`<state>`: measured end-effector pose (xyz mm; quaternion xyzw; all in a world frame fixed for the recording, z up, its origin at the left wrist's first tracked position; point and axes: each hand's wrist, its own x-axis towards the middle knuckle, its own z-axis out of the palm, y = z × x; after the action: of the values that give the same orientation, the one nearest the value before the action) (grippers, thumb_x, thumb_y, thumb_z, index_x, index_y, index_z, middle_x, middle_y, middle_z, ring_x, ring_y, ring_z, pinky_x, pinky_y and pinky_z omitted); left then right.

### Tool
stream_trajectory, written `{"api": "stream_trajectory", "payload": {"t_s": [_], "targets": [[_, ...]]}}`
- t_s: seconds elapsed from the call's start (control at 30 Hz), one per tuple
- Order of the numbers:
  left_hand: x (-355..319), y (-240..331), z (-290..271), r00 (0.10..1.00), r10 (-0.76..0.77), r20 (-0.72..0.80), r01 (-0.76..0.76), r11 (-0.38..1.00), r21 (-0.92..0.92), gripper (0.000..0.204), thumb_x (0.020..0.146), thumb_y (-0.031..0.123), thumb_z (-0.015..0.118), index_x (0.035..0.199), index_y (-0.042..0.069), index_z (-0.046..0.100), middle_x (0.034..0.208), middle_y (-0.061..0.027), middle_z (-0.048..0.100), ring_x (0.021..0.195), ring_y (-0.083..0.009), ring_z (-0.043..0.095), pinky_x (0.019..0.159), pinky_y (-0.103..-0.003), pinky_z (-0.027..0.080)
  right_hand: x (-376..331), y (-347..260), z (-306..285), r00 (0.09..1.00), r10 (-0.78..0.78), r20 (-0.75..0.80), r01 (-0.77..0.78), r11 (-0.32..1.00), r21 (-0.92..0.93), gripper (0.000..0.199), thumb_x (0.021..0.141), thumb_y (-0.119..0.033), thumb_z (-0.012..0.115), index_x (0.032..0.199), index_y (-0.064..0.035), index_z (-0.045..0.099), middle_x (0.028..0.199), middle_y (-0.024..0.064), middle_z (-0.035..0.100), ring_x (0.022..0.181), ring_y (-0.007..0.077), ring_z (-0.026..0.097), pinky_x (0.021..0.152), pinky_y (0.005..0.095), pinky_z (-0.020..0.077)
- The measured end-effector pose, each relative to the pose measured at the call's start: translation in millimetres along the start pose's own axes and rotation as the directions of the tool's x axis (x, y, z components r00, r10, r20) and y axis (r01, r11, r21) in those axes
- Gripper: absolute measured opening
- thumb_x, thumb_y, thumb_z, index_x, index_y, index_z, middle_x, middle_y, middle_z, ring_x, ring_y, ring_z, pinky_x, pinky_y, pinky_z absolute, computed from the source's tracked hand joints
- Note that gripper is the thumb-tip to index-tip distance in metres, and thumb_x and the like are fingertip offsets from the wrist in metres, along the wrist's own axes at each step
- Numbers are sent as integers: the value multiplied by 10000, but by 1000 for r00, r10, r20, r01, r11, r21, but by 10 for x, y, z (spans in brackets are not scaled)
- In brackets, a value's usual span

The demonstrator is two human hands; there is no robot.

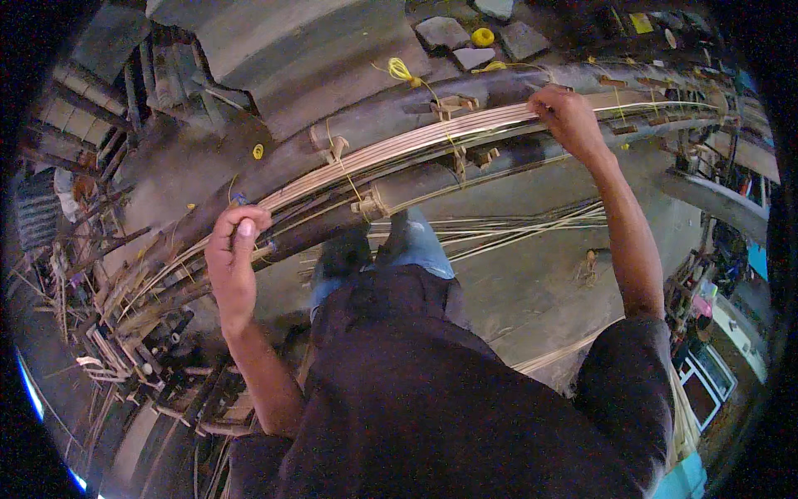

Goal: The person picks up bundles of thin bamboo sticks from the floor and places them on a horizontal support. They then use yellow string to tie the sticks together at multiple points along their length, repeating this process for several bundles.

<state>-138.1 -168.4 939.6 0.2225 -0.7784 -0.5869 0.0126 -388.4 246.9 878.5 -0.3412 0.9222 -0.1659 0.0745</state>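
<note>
We see a bundle of pale strips lying in the long gap between a dark far pole and a near pole, as in a trough, with yellow string crossing over them. Our left hand is curled at one stretch of the strips, thumb bent against the fingers; our right hand is curled over them farther along. We cannot tell whether either grips a strip. Loose strips lie on the floor, and a yellow roll sits among stones.
</note>
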Motion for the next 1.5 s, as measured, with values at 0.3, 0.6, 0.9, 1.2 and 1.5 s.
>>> {"api": "stream_trajectory", "payload": {"t_s": [0.3, 0.6, 0.9, 1.2, 1.5], "targets": [[19, 56, 135, 996, -25, -85, 42, 980, 195, 154, 940, 134, 544, 983, 19, 637, 920, -48, 646, 886, -116, 577, 793, -267, 454, -924, -1696, 487, 730, -74, 680, -682, -1, 732, 375, 933, -268, 610, 1214, -45, 503, 920, 69, 601, 674, 167, 579, 613, 305, 481], [451, -599, 718, 871, 394, 292, -488, 756, 436, 242, 836, 163, 616, 1042, 37, 620, 982, -161, 652, 917, -350, 617, 787, -439, 488, 214, -2699, -974, 950, -280, 138, 138, 772, 621, 68, 849, -96, 633, 879, -52, 676, 829, 62, 666, 815, 228, 632, 709, 351, 497], [271, -369, 352, 892, 450, -44, -398, 827, 397, 309, 839, 143, 636, 1135, 53, 616, 1122, -160, 636, 1058, -330, 597, 939, -408, 446, -178, -2725, 626, 469, 826, 313, -346, -154, 926, 383, 853, -147, 622, 1228, -112, 551, 1164, -9, 577, 1014, 142, 536, 848, 299, 413], [-133, -213, -146, 974, 220, -58, -210, 967, 142, 205, 919, 179, 574, 1061, 53, 653, 1040, -81, 662, 987, -204, 608, 892, -319, 452, -60, -238, 32, 965, 251, -77, -263, 935, -240, 110, 814, -157, 647, 861, -62, 679, 813, 159, 669, 766, 374, 640, 665, 439, 502], [-238, -173, -47, 970, 240, -51, -226, 955, 193, 160, 897, 103, 585, 1018, 21, 651, 996, -111, 667, 944, -228, 633, 864, -312, 461, 138, -743, -112, 970, 234, -60, -224, 965, 136, 169, 854, -183, 647, 818, -21, 613, 670, 105, 580, 705, 177, 610, 644, 342, 472]]}}
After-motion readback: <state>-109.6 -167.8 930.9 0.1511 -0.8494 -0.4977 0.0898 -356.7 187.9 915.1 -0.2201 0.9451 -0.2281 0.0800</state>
